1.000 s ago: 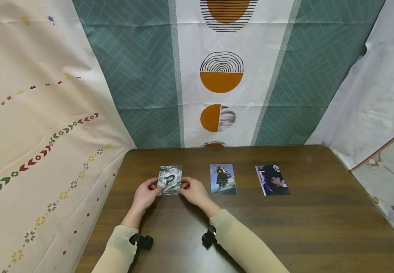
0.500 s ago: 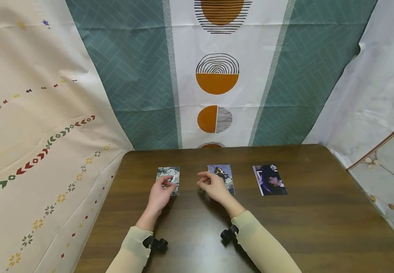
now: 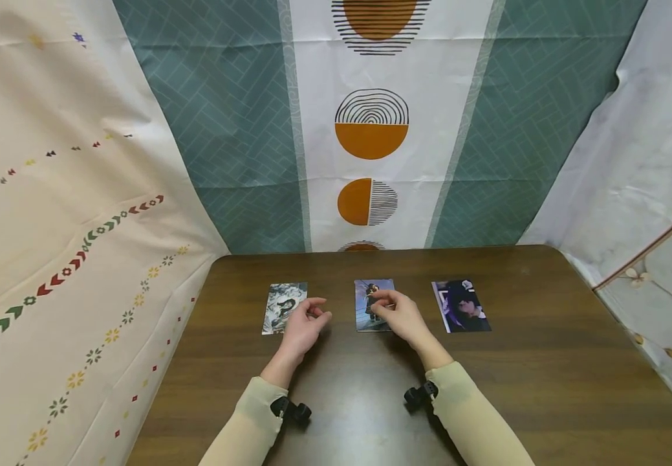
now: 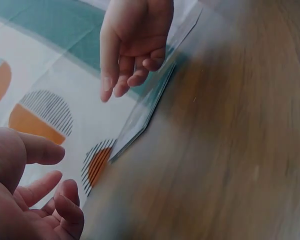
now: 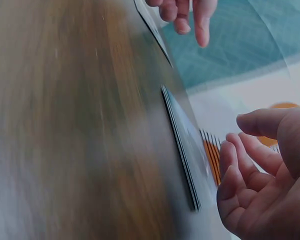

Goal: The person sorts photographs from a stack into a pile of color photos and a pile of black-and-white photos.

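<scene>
Three photo cards lie in a row on the brown table: a black-and-white one (image 3: 280,307) at left, a bluish one with a dark-clad figure (image 3: 366,304) in the middle, and a dark purple one (image 3: 464,307) at right. My left hand (image 3: 303,328) is between the left and middle cards, fingers loosely bent and holding nothing; it covers the left card's right edge from the head view. Over the middle card's right side is my right hand (image 3: 403,318), relaxed, with nothing between thumb and fingers. From the right wrist, the middle card (image 5: 182,150) shows a thick, layered edge, like a small stack.
The wooden table (image 3: 347,414) ends at the back against a hanging cloth (image 3: 242,149) with green and white panels. A cream patterned cloth (image 3: 79,259) hangs at the left, a pale one (image 3: 632,168) at the right.
Both hands have let go of the black-and-white card and moved right. My left hand has left its front; my right hand has come over the middle card. The cards stay in place.
</scene>
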A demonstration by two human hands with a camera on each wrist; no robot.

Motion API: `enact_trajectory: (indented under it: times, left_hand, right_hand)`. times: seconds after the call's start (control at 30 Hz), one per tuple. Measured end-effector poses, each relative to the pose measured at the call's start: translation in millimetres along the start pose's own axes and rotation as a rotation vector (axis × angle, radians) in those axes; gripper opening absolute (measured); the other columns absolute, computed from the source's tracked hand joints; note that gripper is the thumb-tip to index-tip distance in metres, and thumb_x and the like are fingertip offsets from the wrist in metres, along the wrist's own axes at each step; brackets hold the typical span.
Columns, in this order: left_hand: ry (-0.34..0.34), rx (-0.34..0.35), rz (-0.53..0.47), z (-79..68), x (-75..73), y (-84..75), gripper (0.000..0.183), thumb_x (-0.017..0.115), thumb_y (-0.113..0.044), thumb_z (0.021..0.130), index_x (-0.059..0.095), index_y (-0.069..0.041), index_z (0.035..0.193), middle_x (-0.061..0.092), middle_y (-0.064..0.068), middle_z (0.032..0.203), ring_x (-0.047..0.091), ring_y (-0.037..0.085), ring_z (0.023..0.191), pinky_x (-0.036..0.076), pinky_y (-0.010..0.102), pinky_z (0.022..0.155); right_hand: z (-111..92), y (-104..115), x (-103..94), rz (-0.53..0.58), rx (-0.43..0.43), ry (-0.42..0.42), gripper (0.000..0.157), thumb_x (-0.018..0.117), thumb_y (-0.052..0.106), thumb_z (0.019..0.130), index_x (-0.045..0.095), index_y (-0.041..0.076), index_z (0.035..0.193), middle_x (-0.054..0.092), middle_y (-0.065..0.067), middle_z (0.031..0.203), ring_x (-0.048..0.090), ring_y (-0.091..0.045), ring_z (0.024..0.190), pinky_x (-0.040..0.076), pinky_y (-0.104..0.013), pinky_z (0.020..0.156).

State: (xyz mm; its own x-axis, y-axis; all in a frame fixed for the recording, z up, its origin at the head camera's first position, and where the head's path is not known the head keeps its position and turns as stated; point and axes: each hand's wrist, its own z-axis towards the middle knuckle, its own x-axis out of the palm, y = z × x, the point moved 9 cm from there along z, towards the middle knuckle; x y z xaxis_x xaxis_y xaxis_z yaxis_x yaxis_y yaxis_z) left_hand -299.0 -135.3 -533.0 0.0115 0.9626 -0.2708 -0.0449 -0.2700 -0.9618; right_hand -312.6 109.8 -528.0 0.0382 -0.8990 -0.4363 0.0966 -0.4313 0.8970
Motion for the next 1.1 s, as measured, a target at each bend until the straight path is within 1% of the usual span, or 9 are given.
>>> enact_trajectory:
  times: [0.17,0.27,0.4,0.47,0.63,0.8,0.93,1.1]
  left_hand:
    - [0.049,-0.007,-0.014,-0.4,24.7,-2.5,0.039,0.075,-0.010,0.096,0.066,0.005,0.130,0.061,0.009,0.095,0.053,0.012,0.065,0.046,0.027,0.058]
    - [0.058,-0.011,0.010,0.1,37.1,-3.1,0.036,0.076,-0.010,0.095,0.068,0.004,0.127,0.062,0.007,0.092,0.053,0.012,0.067,0.047,0.029,0.061]
    - [0.060,-0.015,0.050,2.4,50.5,-3.3,0.031,0.077,-0.009,0.092,0.070,0.002,0.121,0.062,0.004,0.088,0.054,0.014,0.070,0.047,0.030,0.065]
    - [0.059,-0.019,0.055,3.5,55.5,-3.3,0.030,0.077,-0.008,0.091,0.071,0.001,0.118,0.061,0.004,0.087,0.054,0.014,0.069,0.046,0.030,0.064]
    - [0.023,-0.036,0.068,6.0,61.7,-0.9,0.030,0.078,-0.008,0.088,0.070,0.001,0.115,0.058,0.003,0.086,0.052,0.014,0.070,0.045,0.030,0.066]
    - [-0.009,-0.061,0.074,7.4,65.1,3.0,0.030,0.077,-0.005,0.085,0.070,0.002,0.113,0.056,0.002,0.083,0.052,0.013,0.068,0.046,0.029,0.065]
    - [-0.015,-0.062,0.100,9.2,66.3,2.5,0.031,0.076,-0.005,0.083,0.071,0.002,0.112,0.056,0.001,0.082,0.052,0.013,0.069,0.045,0.028,0.065]
    - [0.012,-0.097,0.083,13.5,67.9,5.8,0.032,0.075,-0.002,0.084,0.071,0.004,0.115,0.056,0.001,0.080,0.053,0.011,0.056,0.045,0.025,0.055]
  right_hand:
    - [-2,-16,-22.2,0.001,0.043,-0.026,0.035,0.075,0.015,0.100,0.071,0.001,0.131,0.075,-0.012,0.112,0.069,-0.027,0.102,0.054,-0.033,0.079]
    - [-4,-26,-31.9,-0.007,0.071,-0.030,0.034,0.074,0.014,0.100,0.070,-0.001,0.130,0.075,-0.014,0.113,0.069,-0.028,0.101,0.054,-0.033,0.079]
    - [-8,-39,-39.6,-0.022,0.116,-0.028,0.034,0.074,0.015,0.100,0.069,-0.001,0.129,0.074,-0.014,0.112,0.067,-0.027,0.099,0.053,-0.034,0.080]
    - [-9,-43,-40.8,-0.025,0.136,-0.025,0.034,0.075,0.016,0.100,0.069,-0.001,0.129,0.074,-0.014,0.112,0.067,-0.027,0.099,0.053,-0.034,0.080]
    - [-9,-48,-37.3,-0.064,0.157,-0.022,0.033,0.077,0.018,0.098,0.070,-0.001,0.124,0.073,-0.011,0.107,0.067,-0.025,0.096,0.053,-0.034,0.081]
    - [-9,-46,-35.2,-0.143,0.149,-0.038,0.030,0.080,0.018,0.094,0.072,-0.002,0.116,0.072,-0.009,0.099,0.066,-0.024,0.090,0.052,-0.036,0.081]
    - [-8,-42,-37.7,-0.193,0.143,-0.063,0.028,0.081,0.018,0.093,0.073,0.000,0.113,0.071,-0.008,0.095,0.065,-0.024,0.087,0.051,-0.038,0.080]
    - [-7,-44,-38.1,-0.230,0.150,-0.068,0.028,0.081,0.020,0.093,0.073,0.001,0.112,0.071,-0.006,0.094,0.064,-0.022,0.086,0.051,-0.039,0.082]
